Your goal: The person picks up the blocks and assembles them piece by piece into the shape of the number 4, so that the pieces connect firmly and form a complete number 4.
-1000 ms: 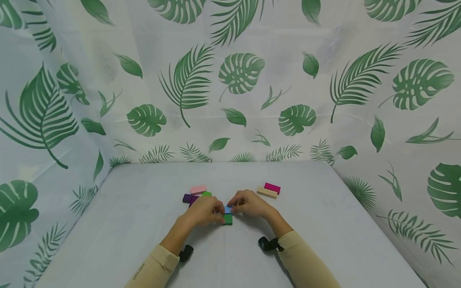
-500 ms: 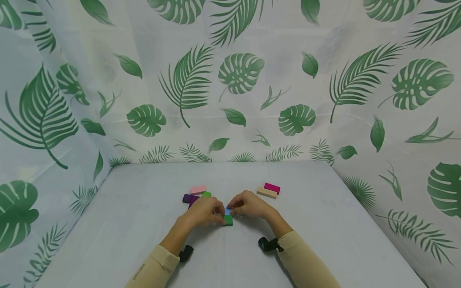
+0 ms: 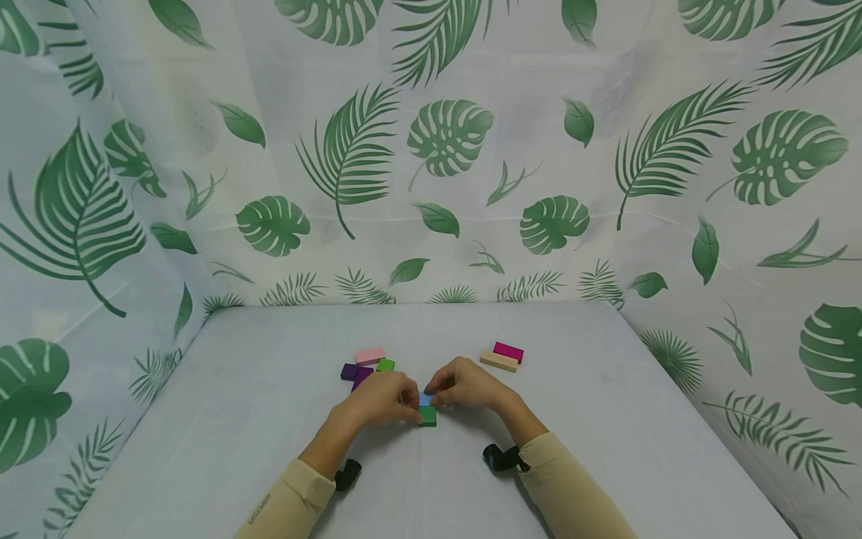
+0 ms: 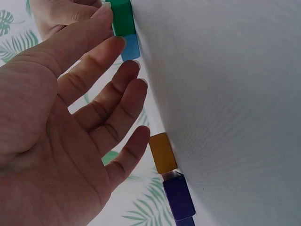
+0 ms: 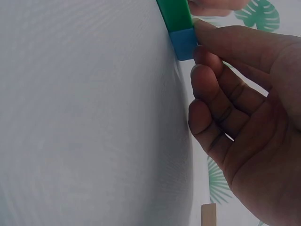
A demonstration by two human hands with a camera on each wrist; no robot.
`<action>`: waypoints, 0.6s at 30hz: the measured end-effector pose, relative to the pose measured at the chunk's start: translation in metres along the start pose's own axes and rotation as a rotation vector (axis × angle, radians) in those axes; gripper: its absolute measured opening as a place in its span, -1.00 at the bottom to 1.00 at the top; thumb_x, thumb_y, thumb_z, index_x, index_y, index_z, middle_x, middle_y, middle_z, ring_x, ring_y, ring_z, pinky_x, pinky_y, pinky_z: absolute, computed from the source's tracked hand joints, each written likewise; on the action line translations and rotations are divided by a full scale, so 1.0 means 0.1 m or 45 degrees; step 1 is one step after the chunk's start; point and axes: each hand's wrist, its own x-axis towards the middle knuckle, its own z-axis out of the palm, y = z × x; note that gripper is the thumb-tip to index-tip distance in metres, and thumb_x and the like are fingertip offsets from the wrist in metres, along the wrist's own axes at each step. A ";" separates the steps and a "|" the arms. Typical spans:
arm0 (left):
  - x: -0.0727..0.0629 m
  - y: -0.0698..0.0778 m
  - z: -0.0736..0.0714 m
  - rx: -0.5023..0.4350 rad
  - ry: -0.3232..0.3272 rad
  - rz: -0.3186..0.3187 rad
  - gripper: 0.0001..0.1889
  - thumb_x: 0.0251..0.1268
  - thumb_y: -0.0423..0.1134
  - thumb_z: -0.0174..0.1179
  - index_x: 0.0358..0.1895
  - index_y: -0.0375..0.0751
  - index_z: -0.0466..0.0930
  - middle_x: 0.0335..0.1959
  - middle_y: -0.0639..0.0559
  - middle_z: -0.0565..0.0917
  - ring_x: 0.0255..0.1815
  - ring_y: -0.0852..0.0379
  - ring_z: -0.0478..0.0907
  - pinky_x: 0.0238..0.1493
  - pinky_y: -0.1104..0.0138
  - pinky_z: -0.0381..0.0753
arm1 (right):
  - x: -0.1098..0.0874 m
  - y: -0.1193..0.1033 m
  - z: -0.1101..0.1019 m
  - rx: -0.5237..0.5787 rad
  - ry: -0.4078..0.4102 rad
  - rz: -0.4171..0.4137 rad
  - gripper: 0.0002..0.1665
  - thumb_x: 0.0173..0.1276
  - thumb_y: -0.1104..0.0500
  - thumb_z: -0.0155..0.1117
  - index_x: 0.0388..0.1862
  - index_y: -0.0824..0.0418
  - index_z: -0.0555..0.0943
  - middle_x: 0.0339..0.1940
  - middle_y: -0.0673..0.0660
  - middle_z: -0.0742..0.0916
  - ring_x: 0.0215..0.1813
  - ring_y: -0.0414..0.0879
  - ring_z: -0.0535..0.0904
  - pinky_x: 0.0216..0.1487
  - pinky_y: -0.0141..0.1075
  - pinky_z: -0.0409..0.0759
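Note:
A green block [image 3: 428,416] and a light blue block [image 3: 426,399] lie end to end on the white table, the green one nearer the person. At their left side, my left hand [image 3: 382,398] holds the green block [image 4: 123,18], thumb tip on it and index fingertip beside the blue block [image 4: 130,47]. My right hand [image 3: 465,383] pinches the blue block [image 5: 183,44] between thumb and index finger from the right. The other fingers of both hands are loosely bent. Part of each block is hidden behind the fingers.
Left of the hands lie a pink block [image 3: 370,355], a light green block [image 3: 385,364], a dark purple block [image 3: 349,371] and a purple block [image 3: 361,376]. An orange block [image 4: 163,153] shows beside the left little finger. Behind right are a magenta block [image 3: 508,352] and a beige block [image 3: 498,361].
The green and blue blocks have shifted slightly toward the person, with both hands keeping to them. The other blocks stay where they were.

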 end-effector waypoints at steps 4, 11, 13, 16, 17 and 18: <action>0.00 0.00 0.00 -0.009 -0.014 -0.009 -0.81 0.18 -0.04 0.55 -0.44 0.09 0.70 -0.50 0.28 0.62 -0.42 0.29 0.46 -0.37 0.40 0.49 | 0.00 0.00 0.00 0.012 0.001 -0.016 -0.81 0.29 0.34 0.49 -0.11 0.33 0.81 -0.28 0.18 0.85 -0.39 -0.25 0.58 -0.35 -0.45 0.59; -0.02 0.02 0.00 -0.021 -0.020 -0.015 -0.81 0.18 -0.05 0.54 -0.44 0.08 0.70 -0.50 0.27 0.62 -0.44 0.29 0.47 -0.39 0.40 0.50 | 0.00 0.01 -0.01 -0.025 -0.011 -0.015 -0.81 0.30 0.32 0.49 -0.10 0.30 0.82 -0.31 0.08 0.84 -0.40 -0.27 0.58 -0.34 -0.43 0.60; -0.02 0.02 -0.01 -0.028 -0.022 -0.023 -0.80 0.19 -0.04 0.54 -0.43 0.08 0.70 -0.50 0.27 0.62 -0.44 0.30 0.47 -0.40 0.40 0.50 | 0.00 0.00 -0.02 -0.038 -0.012 -0.012 -0.80 0.31 0.32 0.49 -0.09 0.29 0.82 -0.32 0.04 0.83 -0.40 -0.27 0.57 -0.35 -0.43 0.59; -0.02 0.02 -0.02 -0.035 -0.019 -0.030 -0.80 0.19 -0.02 0.53 -0.43 0.07 0.69 -0.51 0.26 0.62 -0.45 0.30 0.47 -0.41 0.40 0.50 | 0.00 0.00 -0.01 -0.053 -0.011 -0.018 -0.81 0.31 0.31 0.49 -0.10 0.28 0.82 -0.34 0.02 0.82 -0.40 -0.26 0.56 -0.35 -0.43 0.58; -0.02 0.01 -0.03 -0.037 -0.020 -0.036 -0.79 0.20 -0.02 0.52 -0.43 0.08 0.69 -0.51 0.26 0.62 -0.46 0.30 0.47 -0.41 0.40 0.50 | 0.00 0.00 -0.01 -0.056 -0.011 -0.021 -0.81 0.30 0.30 0.50 -0.11 0.28 0.82 -0.35 0.02 0.82 -0.40 -0.25 0.56 -0.36 -0.43 0.57; -0.02 0.00 -0.03 -0.042 -0.019 -0.038 -0.79 0.21 -0.02 0.52 -0.43 0.07 0.68 -0.51 0.26 0.62 -0.46 0.29 0.47 -0.41 0.39 0.50 | 0.00 -0.01 -0.01 -0.060 -0.008 -0.024 -0.82 0.30 0.30 0.50 -0.12 0.27 0.82 -0.37 0.02 0.81 -0.41 -0.25 0.55 -0.37 -0.43 0.56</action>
